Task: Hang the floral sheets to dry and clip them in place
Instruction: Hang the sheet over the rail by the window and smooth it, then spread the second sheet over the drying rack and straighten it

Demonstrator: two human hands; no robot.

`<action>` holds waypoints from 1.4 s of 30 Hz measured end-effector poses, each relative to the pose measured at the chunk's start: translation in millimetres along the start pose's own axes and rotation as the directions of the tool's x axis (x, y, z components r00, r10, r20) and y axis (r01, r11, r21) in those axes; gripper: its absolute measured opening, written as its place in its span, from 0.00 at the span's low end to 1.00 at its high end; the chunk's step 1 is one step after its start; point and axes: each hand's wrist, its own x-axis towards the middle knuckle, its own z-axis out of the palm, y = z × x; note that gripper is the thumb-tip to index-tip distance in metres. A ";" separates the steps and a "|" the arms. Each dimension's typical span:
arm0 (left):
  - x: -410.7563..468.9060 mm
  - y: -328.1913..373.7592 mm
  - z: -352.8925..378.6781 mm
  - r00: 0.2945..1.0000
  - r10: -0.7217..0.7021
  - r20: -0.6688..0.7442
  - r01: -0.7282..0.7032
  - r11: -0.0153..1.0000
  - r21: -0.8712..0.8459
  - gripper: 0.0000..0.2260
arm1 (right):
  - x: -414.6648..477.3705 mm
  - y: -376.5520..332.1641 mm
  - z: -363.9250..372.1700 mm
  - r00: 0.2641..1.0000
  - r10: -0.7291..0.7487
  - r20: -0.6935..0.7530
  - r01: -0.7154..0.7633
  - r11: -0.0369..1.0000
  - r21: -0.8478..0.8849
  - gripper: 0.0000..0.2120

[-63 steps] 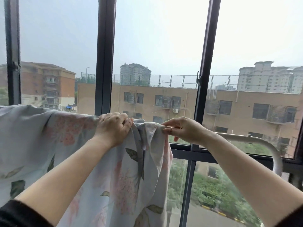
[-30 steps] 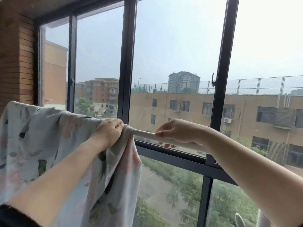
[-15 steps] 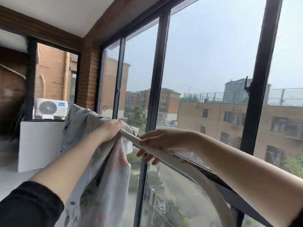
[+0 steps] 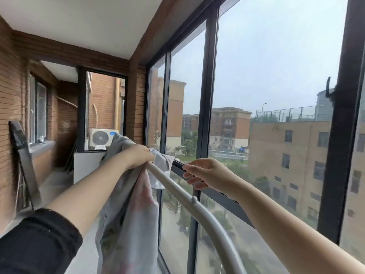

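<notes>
A pale floral sheet [image 4: 128, 220] hangs bunched over a white drying rail [image 4: 189, 202] that runs along the window. My left hand [image 4: 138, 155] grips the sheet's top fold where it crosses the rail. Just to the right of the rail, my right hand [image 4: 205, 175] hovers with fingers relaxed and holds nothing. No clips are in view.
Tall dark-framed windows [image 4: 205, 95] stand right behind the rail. Brick walls close the balcony at the left and far end. A white air-conditioner unit [image 4: 100, 138] sits on a white ledge [image 4: 87, 165] beyond the sheet. A dark board [image 4: 23, 159] leans on the left wall.
My right hand has let go of the rail and lifted off to its right. My view has swung left along the balcony. My left hand keeps its grip on the sheet.
</notes>
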 end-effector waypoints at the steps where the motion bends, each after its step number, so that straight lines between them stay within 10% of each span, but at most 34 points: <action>1: -0.2 1.1 0.9 1.000 -0.008 -0.006 0.008 1.000 0.002 0.10 | 3.3 6.1 -3.8 1.000 -0.011 0.006 0.011 1.000 0.022 0.11; 27: 6.6 28.4 16.7 0.971 -0.224 -0.084 0.233 0.965 0.120 0.05 | 145.9 111.5 9.8 0.925 -0.351 0.148 0.347 0.936 0.052 0.22; 36: 17.3 22.7 11.1 0.964 -0.259 -0.058 0.265 0.953 0.150 0.07 | 214.9 123.9 44.7 0.922 -0.355 0.156 0.324 0.926 0.193 0.42; 42: 14.9 31.6 9.7 0.960 -0.277 -0.044 0.278 0.922 0.270 0.07 | 242.2 126.6 71.0 0.836 -0.526 0.157 0.427 0.803 0.416 0.12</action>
